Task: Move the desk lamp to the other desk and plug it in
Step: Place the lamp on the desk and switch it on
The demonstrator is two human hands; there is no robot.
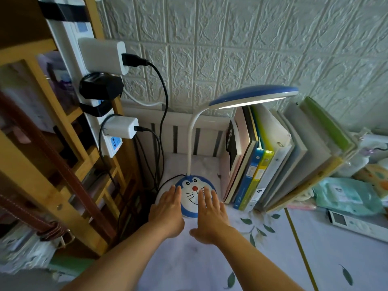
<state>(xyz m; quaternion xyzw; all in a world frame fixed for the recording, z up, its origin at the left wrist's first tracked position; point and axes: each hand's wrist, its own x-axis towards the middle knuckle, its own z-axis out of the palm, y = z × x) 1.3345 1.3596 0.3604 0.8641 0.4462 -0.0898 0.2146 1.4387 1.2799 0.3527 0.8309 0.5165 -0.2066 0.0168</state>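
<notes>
You are reaching with both hands flat and fingers spread: the left hand is resting on the lamp base at its 8 o'clock edge, the right hand at 4 o'clock, neither gripping. The desk lamp is standing lit on the desk, just beside the books at its 3 o'clock. Its black cord is running off at 10 o'clock toward the power strip, so I judge you should unplug before lifting.

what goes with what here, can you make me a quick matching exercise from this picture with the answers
Things:
1. lamp head
2. lamp base
3. remote control
4. power strip

Descriptions:
A. fixed upright on the wooden shelf frame, chargers plugged in
B. lying flat at the right edge of the desk
C. lit, above the row of books
D. cartoon cat face, a hand at each side

Pairs: 1-C, 2-D, 3-B, 4-A
</notes>
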